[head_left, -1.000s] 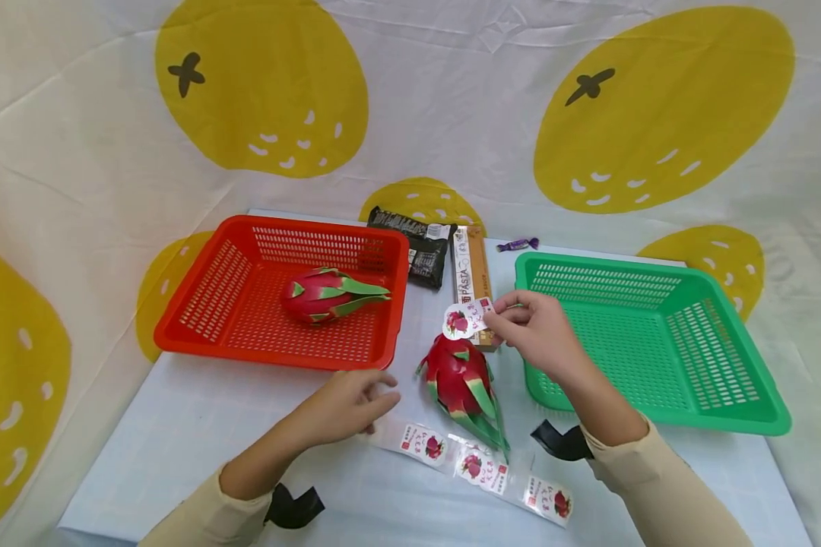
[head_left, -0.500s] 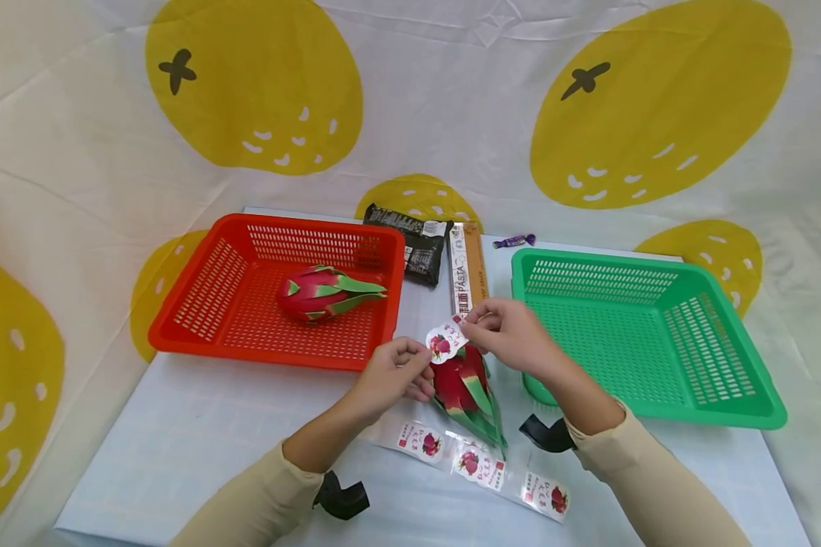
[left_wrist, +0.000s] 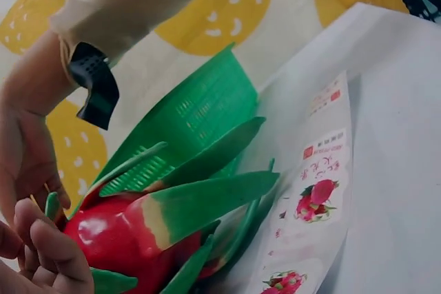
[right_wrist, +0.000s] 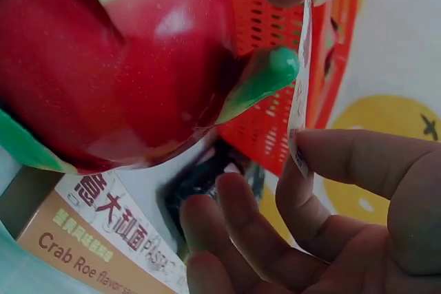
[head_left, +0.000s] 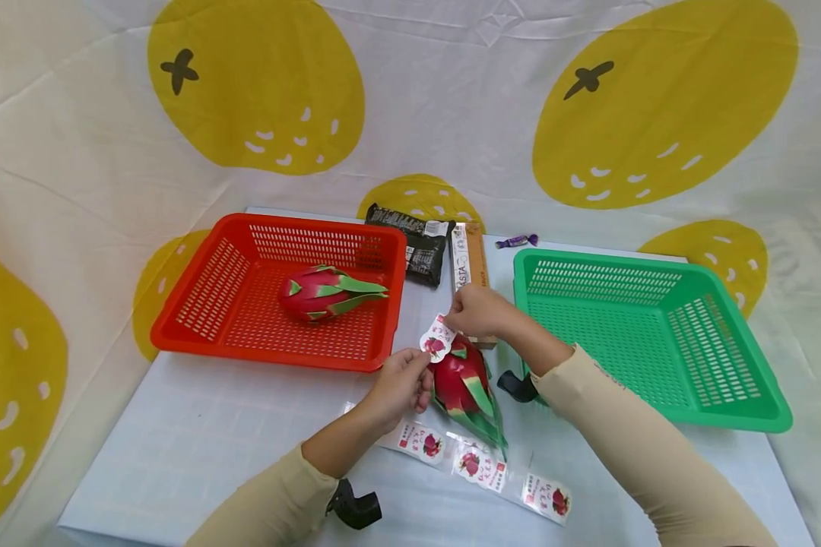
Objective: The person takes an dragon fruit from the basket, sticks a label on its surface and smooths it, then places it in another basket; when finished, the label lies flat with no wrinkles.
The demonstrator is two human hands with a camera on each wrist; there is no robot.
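A white sticker (head_left: 435,342) printed with a dragon fruit is stretched between my two hands. My left hand (head_left: 404,380) pinches its lower rounded end, and my right hand (head_left: 480,311) pinches the upper end. In the right wrist view the sticker (right_wrist: 302,74) appears edge-on, with right-hand fingers (right_wrist: 344,163) and thumb at one end. Just beneath lies a red dragon fruit (head_left: 460,380) with green leaf tips, directly on the table. The left wrist view shows this dragon fruit (left_wrist: 117,232) close beside the left fingers (left_wrist: 58,246).
A clear strip with several stickers (head_left: 479,465) lies in front. The red basket (head_left: 171,334) at left holds another dragon fruit (head_left: 321,295); a green basket (head_left: 746,414) stands at right. Behind are a black packet (head_left: 420,254), a pasta box (head_left: 477,258) and a purple-wrapped candy (head_left: 516,241).
My left hand has moved up and right from the table and taken the sticker's free end. The right hand has moved left and turned, tilting the sticker more upright.
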